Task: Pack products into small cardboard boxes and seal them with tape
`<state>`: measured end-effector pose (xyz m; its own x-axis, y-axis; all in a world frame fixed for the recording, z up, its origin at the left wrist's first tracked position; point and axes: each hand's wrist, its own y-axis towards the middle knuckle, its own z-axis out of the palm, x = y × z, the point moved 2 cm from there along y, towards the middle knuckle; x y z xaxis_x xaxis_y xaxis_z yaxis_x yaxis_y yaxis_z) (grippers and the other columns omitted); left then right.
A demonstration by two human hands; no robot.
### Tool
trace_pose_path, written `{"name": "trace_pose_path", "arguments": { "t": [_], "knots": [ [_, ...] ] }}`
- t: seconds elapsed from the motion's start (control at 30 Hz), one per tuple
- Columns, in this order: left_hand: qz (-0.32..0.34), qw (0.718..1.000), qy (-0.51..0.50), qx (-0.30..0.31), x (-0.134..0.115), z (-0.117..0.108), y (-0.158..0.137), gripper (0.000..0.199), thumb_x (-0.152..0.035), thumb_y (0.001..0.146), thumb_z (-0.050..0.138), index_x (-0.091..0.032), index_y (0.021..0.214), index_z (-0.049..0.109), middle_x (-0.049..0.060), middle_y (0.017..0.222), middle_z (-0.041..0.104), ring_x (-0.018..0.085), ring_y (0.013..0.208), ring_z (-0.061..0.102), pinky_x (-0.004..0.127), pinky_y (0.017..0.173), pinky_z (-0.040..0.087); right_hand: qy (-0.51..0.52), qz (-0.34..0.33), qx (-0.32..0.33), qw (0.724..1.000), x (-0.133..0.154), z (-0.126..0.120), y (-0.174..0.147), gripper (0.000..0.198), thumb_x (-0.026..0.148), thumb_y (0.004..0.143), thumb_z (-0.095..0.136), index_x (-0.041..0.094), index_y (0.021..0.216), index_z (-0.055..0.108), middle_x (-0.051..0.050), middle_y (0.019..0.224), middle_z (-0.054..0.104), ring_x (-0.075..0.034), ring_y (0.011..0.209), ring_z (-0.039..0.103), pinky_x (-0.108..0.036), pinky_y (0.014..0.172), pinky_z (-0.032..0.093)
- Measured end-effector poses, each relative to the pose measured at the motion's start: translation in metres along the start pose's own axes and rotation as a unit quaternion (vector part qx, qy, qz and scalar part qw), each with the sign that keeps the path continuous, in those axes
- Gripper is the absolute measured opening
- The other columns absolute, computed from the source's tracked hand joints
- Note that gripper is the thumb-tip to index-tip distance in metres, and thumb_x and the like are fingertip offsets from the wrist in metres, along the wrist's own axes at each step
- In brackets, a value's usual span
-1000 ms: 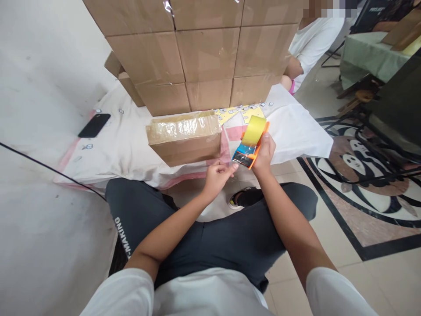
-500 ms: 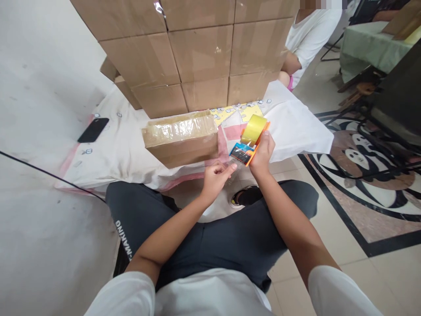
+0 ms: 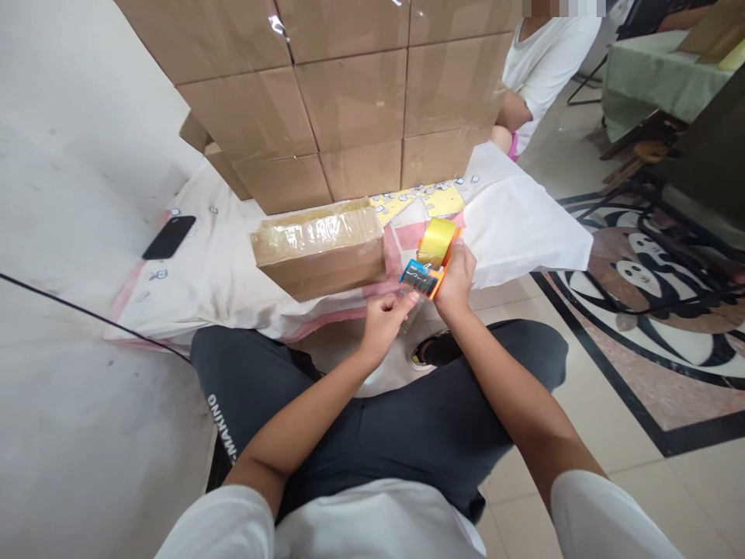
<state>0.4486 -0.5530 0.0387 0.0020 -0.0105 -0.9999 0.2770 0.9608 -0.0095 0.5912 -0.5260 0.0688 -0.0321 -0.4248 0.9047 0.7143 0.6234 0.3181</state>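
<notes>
My right hand (image 3: 457, 278) is wrapped round the orange frame of a tape dispenser, which carries a roll of yellowish packing tape (image 3: 438, 239). The dispenser's blue and black front end (image 3: 417, 278) points toward my left hand (image 3: 384, 320). That hand has its fingers curled and its thumb against a clear strip of tape at the front end; how firmly it pinches the strip is hard to see. To the left, a cardboard box (image 3: 326, 268) lies on the cloth-covered table (image 3: 221, 272), with shiny tape along its top.
A stack of taped cardboard boxes (image 3: 349, 109) rises behind the single box. A black phone (image 3: 168, 237) lies on the table at the left, near the wall. A black cable (image 3: 87, 314) crosses the left side. Another person in a white shirt (image 3: 550, 66) sits beyond the stack.
The tape dispenser and my right hand have moved slightly left and down. My left thumb is now closer to the dispenser's front end. The single box stays in place.
</notes>
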Motion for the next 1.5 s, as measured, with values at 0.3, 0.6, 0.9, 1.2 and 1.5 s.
{"name": "trace_pose_path", "arguments": {
  "t": [0.3,0.6,0.9,1.2,1.5],
  "knots": [
    [0.031,0.999,-0.020,0.002,-0.015,0.000,-0.007,0.069,-0.073,0.072,0.067,-0.020,0.043,0.035,-0.006,0.045,0.032,0.007,0.048,0.031,0.027,0.051,0.026,0.003,0.042,-0.003,0.999,0.009,0.003,-0.006,0.055,0.072,0.089,0.046,0.023,0.066,0.035,0.005,0.063,0.031,-0.010,0.056,0.038,-0.024,0.050,0.039],
    [0.033,0.999,-0.035,-0.002,-0.019,-0.001,-0.008,0.068,-0.069,0.068,0.074,-0.020,0.046,0.032,-0.007,0.046,0.031,0.006,0.050,0.026,0.026,0.051,0.022,0.054,0.091,-0.007,0.994,0.009,0.006,-0.010,0.048,0.065,0.088,0.052,0.023,0.069,0.039,0.005,0.065,0.037,-0.010,0.057,0.042,-0.024,0.054,0.042],
    [0.014,0.999,-0.051,0.000,-0.017,0.005,-0.010,0.070,-0.071,0.067,0.073,-0.021,0.047,0.028,-0.008,0.046,0.028,0.006,0.047,0.025,0.026,0.049,0.020,0.060,0.111,-0.007,0.992,0.007,0.004,-0.013,0.046,0.063,0.088,0.053,0.023,0.069,0.041,0.005,0.064,0.040,-0.010,0.056,0.041,-0.024,0.051,0.041],
    [0.093,0.995,-0.006,0.036,-0.019,-0.013,-0.004,0.063,-0.065,0.088,0.057,-0.019,0.045,0.050,-0.002,0.049,0.046,0.011,0.054,0.042,0.028,0.059,0.032,0.034,0.091,0.016,0.995,0.020,0.004,-0.011,0.047,0.065,0.091,0.047,0.023,0.070,0.042,0.004,0.064,0.039,-0.011,0.057,0.045,-0.024,0.055,0.044],
    [0.061,0.997,0.008,0.036,-0.015,-0.009,-0.003,0.059,-0.062,0.085,0.062,-0.018,0.046,0.054,-0.003,0.047,0.044,0.010,0.051,0.038,0.027,0.056,0.029,0.074,0.100,-0.012,0.992,0.028,0.001,-0.011,0.046,0.058,0.089,0.056,0.023,0.064,0.040,0.006,0.059,0.037,-0.009,0.052,0.040,-0.022,0.050,0.041]
  ]
}}
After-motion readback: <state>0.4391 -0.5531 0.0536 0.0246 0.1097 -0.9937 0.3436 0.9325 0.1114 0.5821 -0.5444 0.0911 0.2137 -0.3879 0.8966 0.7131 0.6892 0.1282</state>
